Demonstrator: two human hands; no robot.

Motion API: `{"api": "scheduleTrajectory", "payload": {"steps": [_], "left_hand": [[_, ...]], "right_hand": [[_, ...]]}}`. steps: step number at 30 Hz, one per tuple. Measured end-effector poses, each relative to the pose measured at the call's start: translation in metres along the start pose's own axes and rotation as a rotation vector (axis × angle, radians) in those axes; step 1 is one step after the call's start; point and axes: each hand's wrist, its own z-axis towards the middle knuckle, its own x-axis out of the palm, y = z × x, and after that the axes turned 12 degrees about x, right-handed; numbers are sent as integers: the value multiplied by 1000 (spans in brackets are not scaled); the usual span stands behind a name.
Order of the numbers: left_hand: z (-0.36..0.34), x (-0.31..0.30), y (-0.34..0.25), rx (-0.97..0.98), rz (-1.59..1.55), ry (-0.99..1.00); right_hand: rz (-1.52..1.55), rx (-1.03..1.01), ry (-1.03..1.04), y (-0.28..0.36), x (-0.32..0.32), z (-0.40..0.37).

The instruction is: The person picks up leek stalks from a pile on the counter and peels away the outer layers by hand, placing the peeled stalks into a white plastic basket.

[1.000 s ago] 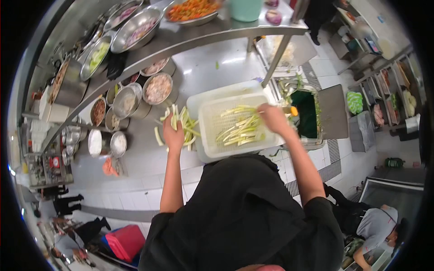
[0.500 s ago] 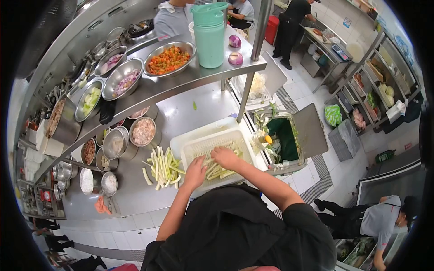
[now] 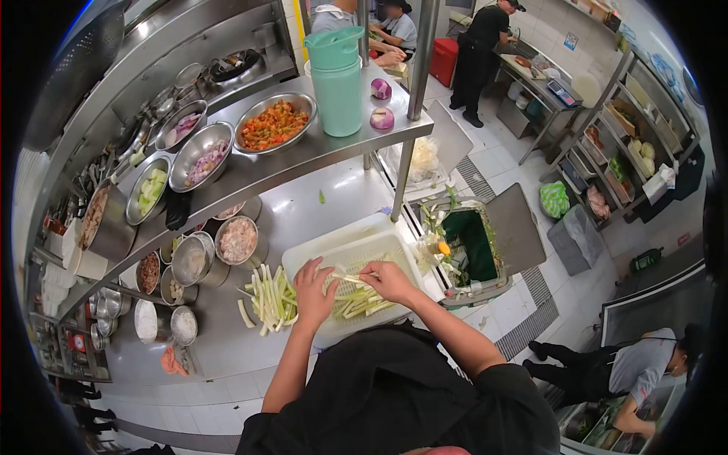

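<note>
A pale celery stalk (image 3: 349, 279) stretches between my hands above a white perforated basket (image 3: 406, 258). My right hand (image 3: 388, 281) pinches its right end. At the other end, my left hand (image 3: 312, 294) has thumb and fingertips closed around the stalk, though the contact is partly hidden. More cut celery stalks (image 3: 364, 302) lie in the basket below my right hand. To the left of my left hand, a pile of celery stalks (image 3: 271, 299) rests on the steel table (image 3: 220, 345).
Metal pots of raw meat (image 3: 237, 240) stand at left. A raised shelf (image 3: 303, 171) carries bowls, a green jug (image 3: 338, 95) and onions (image 3: 381, 118). At right is a waste bin (image 3: 474, 246) with trimmings. A co-worker (image 3: 644, 364) bends at lower right; others work farther back.
My hands have lifted slightly from the basket, and a celery stalk now shows between them. My left hand has shifted a little left. The view has tilted slightly.
</note>
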Motion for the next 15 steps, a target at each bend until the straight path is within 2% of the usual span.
{"api": "scheduleTrajectory", "payload": {"steps": [2, 3, 5, 6, 7, 8, 9, 11, 12, 13, 14, 15], "left_hand": [[12, -7, -18, 345, 150, 147], [12, -3, -21, 346, 147, 146], [10, 4, -24, 108, 78, 403], [9, 5, -19, 111, 83, 399], [6, 5, -12, 12, 4, 417], [4, 6, -7, -88, -75, 436], [3, 5, -8, -88, -73, 436], [-4, -3, -9, -238, -330, 393], [-7, -1, -4, -243, -326, 392], [-11, 3, 5, -240, -479, 347], [-17, 5, 11, -237, -633, 300], [-17, 4, 6, -249, -629, 299]], "right_hand": [[109, 5, 41, 1, 4, -1], [219, 13, 82, 6, 4, -2], [193, 59, 114, 18, 1, 0], [171, 101, 145, 24, -1, 2], [172, 98, 142, 19, 2, 5], [271, -2, 212, 10, 7, 10], [369, -101, 284, 9, 9, 11], [412, -143, 357, 3, 12, 13], [445, -186, 423, 7, 9, 15], [448, -187, 430, 11, 7, 14], [563, -150, 474, 15, 6, 13], [680, -109, 520, 21, 4, 10]]}}
